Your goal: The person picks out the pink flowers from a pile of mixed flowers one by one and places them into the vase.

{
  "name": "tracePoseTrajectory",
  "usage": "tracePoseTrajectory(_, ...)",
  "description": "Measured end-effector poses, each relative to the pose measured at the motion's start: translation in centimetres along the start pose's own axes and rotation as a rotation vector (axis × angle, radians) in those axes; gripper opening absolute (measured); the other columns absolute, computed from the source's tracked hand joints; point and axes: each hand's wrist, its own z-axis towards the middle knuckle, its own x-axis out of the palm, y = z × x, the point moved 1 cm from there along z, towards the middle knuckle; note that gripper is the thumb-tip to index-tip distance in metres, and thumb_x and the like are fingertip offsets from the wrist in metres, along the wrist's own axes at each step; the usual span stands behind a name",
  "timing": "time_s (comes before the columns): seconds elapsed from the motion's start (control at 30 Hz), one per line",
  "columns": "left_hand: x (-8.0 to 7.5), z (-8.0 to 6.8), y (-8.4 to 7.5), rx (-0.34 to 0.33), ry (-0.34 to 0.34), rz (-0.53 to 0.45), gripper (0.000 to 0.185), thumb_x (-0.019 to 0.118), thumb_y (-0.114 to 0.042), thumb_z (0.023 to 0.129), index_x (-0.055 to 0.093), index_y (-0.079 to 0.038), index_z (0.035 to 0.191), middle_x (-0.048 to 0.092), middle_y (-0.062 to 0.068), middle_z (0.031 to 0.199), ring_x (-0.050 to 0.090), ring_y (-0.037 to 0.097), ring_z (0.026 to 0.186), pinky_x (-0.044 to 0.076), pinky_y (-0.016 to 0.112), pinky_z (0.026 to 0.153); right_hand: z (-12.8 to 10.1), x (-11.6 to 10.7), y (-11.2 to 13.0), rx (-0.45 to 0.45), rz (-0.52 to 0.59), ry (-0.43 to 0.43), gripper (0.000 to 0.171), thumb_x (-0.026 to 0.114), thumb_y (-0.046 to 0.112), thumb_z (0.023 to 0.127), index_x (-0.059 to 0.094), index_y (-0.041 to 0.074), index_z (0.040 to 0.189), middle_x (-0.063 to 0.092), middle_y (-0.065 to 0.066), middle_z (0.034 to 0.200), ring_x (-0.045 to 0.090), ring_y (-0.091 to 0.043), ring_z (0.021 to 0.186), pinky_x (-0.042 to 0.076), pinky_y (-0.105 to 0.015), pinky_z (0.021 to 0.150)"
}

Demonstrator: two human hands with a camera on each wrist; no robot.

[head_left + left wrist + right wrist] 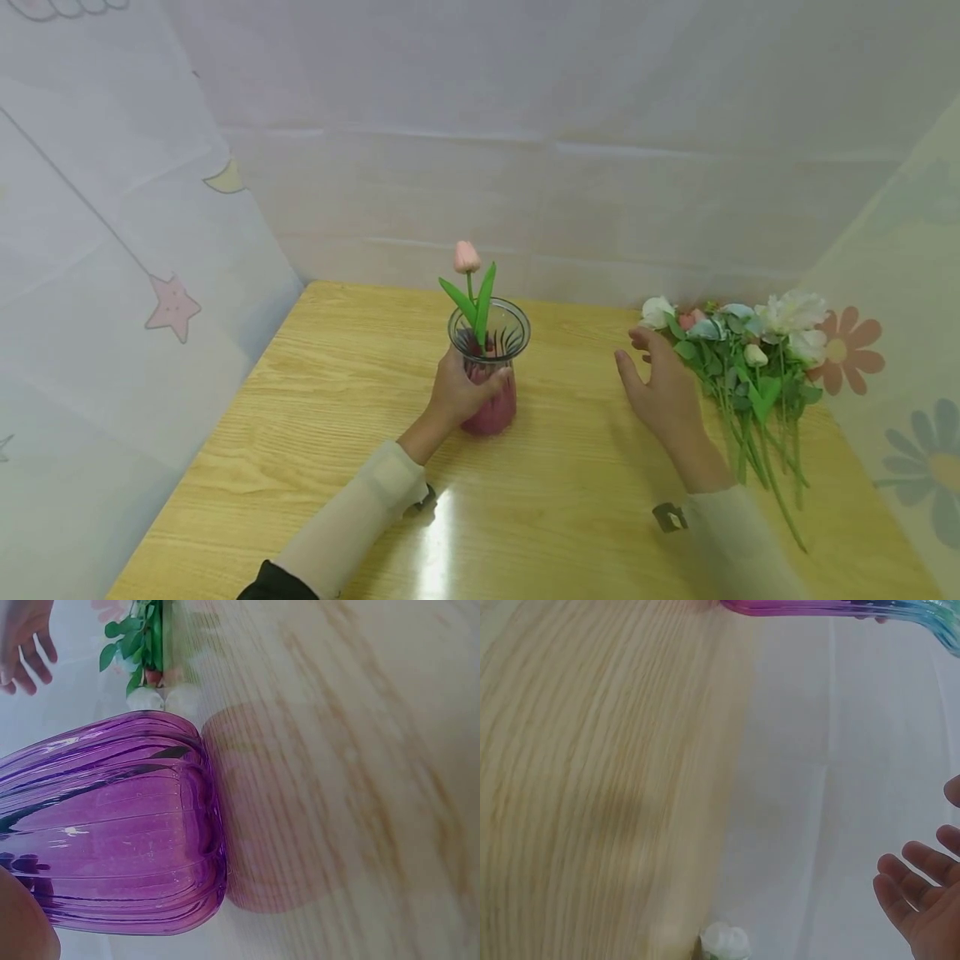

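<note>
Head view: ribbed glass vase, purple base, upright mid-table, gripped by left hand; pink tulip inside. Right of vase: right hand, fingers spread, holding nothing, beside flower bunch.
Left wrist view: glossy fluted vase on woodgrain.
Right wrist view: relaxed fingers, vase rim above.
</note>
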Motion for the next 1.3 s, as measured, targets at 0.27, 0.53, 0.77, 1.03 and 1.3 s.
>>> tracePoseTrajectory(0.27, 0.1, 0.0, 0.0, 0.003, 0.015, -0.010, 0.069, 0.077, -0.031, 0.082, 0.046, -0.001, 0.136, 0.067, 0.014, 0.122, 0.066, 0.028, 0.114, 0.055, 0.040, 0.099, -1.0, -1.2, -1.8, 0.034, 0.005, 0.007, 0.047, 0.054, 0.026, 0.105, 0.048, -0.002, 0.141, 0.056, -0.026, 0.132, 0.054, -0.045, 0.118, 0.046, -0.061, 0.095)
tracePoseTrajectory(0.53, 0.0, 0.1, 0.0, 0.009, 0.009, 0.005, 0.075, 0.075, -0.045, 0.084, 0.046, 0.000, 0.136, 0.067, 0.015, 0.122, 0.066, 0.028, 0.113, 0.055, 0.042, 0.099, -1.7, -2.5, -3.4, 0.080, -0.077, 0.005, 0.048, 0.055, 0.027, 0.104, 0.048, -0.003, 0.140, 0.057, -0.027, 0.130, 0.056, -0.047, 0.112, 0.048, -0.062, 0.088)
tracePoseTrajectory(0.77, 0.1, 0.1, -0.1, 0.003, 0.009, 0.016, 0.077, 0.073, -0.053, 0.083, 0.047, -0.001, 0.135, 0.067, 0.015, 0.122, 0.066, 0.028, 0.113, 0.055, 0.041, 0.099, -2.2, -4.1, -4.8, 0.160, -0.114, 0.084, 0.052, 0.051, 0.030, 0.105, 0.044, -0.004, 0.144, 0.053, -0.031, 0.135, 0.051, -0.050, 0.118, 0.044, -0.065, 0.088)
tracePoseTrajectory(1.03, 0.1, 0.0, -0.3, -0.011, 0.010, 0.000, 0.068, 0.076, -0.037, 0.083, 0.047, -0.005, 0.135, 0.067, 0.014, 0.123, 0.066, 0.026, 0.115, 0.055, 0.039, 0.100, -3.0, -5.7, -6.6, 0.240, -0.137, 0.159, 0.060, 0.044, 0.038, 0.107, 0.040, -0.007, 0.145, 0.049, -0.034, 0.136, 0.048, -0.053, 0.120, 0.043, -0.067, 0.089)
tracePoseTrajectory(1.3, 0.1, -0.1, -0.3, -0.011, 0.014, -0.023, 0.065, 0.077, -0.029, 0.083, 0.047, -0.005, 0.135, 0.067, 0.014, 0.123, 0.065, 0.027, 0.116, 0.054, 0.039, 0.101, -4.2, -6.8, -7.7, 0.252, -0.233, 0.202, 0.056, 0.048, 0.034, 0.105, 0.045, -0.011, 0.139, 0.052, -0.036, 0.129, 0.052, -0.053, 0.111, 0.046, -0.067, 0.083)
